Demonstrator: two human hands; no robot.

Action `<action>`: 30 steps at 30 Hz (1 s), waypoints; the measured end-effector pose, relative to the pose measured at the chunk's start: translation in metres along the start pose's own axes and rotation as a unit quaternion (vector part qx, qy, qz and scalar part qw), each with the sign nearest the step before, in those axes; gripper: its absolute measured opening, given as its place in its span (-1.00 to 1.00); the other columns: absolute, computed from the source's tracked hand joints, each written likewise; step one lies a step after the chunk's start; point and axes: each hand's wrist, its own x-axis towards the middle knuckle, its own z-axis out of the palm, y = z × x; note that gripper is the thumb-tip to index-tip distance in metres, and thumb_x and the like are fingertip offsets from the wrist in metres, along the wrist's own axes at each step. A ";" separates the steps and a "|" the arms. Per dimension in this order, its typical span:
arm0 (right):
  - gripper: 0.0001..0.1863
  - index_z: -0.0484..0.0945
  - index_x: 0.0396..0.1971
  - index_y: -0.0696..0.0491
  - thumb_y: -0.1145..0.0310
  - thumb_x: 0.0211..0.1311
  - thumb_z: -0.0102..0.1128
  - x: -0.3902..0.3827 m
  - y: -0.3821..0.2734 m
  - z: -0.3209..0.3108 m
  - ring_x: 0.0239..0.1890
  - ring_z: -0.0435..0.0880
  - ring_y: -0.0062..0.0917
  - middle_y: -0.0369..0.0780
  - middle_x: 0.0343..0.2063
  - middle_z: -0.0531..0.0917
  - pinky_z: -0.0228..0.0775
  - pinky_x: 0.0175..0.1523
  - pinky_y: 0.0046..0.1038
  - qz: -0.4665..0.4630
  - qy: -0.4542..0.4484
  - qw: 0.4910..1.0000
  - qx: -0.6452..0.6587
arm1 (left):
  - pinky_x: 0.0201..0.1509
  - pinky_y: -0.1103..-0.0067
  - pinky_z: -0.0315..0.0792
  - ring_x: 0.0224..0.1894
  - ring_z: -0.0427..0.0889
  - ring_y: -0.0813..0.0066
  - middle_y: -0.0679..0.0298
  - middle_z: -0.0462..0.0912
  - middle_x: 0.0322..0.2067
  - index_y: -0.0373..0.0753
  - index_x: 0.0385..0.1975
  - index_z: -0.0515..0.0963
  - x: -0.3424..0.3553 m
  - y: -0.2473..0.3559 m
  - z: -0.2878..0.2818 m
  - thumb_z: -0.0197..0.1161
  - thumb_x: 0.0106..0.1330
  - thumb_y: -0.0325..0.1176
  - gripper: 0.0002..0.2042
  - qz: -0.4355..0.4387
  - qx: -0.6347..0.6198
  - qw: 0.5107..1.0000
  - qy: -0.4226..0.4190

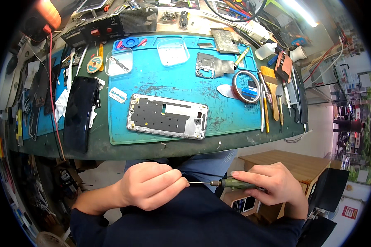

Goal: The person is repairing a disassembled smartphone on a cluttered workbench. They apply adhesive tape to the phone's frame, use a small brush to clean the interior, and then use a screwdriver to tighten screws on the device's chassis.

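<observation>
Above my lap, in front of the bench edge, my right hand (268, 183) is closed round a green-bodied hand tool (235, 184) with a brass-coloured collar. A thin metal shaft (200, 182) runs left from it. The fingers of my left hand (154, 185) are pinched together at the shaft's far end, hiding the tip. Beyond my hands, a phone frame (167, 116) with a silver rim and black patches lies flat on the blue work mat (231, 119). A razor blade (118, 95) lies at its upper left. Farther back is a dark phone board with a grey flap (206, 66).
Left of the mat lies a black phone (79, 115), with a red cable (51, 82) beyond it. Two clear boxes (173, 52) stand at the mat's back. To the right are a round tin (246, 87), a wide brush (270, 82) and several slim tools. A wooden desk (284, 164) is at my right.
</observation>
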 end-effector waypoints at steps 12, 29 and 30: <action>-0.29 0.68 0.29 -0.09 0.50 0.01 0.49 -0.007 0.002 0.003 -0.48 0.65 -0.38 -0.28 -0.43 0.64 0.48 -0.40 -0.34 0.083 0.114 0.980 -0.140 | -0.40 0.45 0.53 -0.45 0.63 0.28 0.22 0.67 -0.41 -0.29 -0.34 0.64 -0.003 -0.010 -0.009 0.46 0.19 -0.61 -0.87 -0.156 -0.052 0.986 0.008; -0.30 0.74 0.24 -0.32 0.28 -0.06 0.46 0.003 0.011 0.005 -0.45 0.53 -0.57 -0.34 -0.31 0.57 0.36 -0.40 -0.50 -0.081 0.141 0.921 -0.355 | -0.38 0.52 0.59 -0.40 0.73 0.39 0.21 0.72 -0.37 -0.33 -0.15 0.70 0.005 0.005 0.019 0.45 0.37 -0.53 -0.87 -0.323 -0.220 0.920 -0.025; -0.31 0.74 0.24 -0.33 0.27 -0.06 0.47 0.004 0.007 0.005 -0.45 0.52 -0.58 -0.35 -0.31 0.56 0.34 -0.40 -0.52 -0.080 0.140 0.920 -0.356 | -0.41 0.57 0.56 -0.44 0.70 0.45 0.21 0.69 -0.42 -0.33 -0.25 0.70 0.007 0.006 0.017 0.42 0.37 -0.55 -0.95 -0.341 -0.230 0.911 -0.041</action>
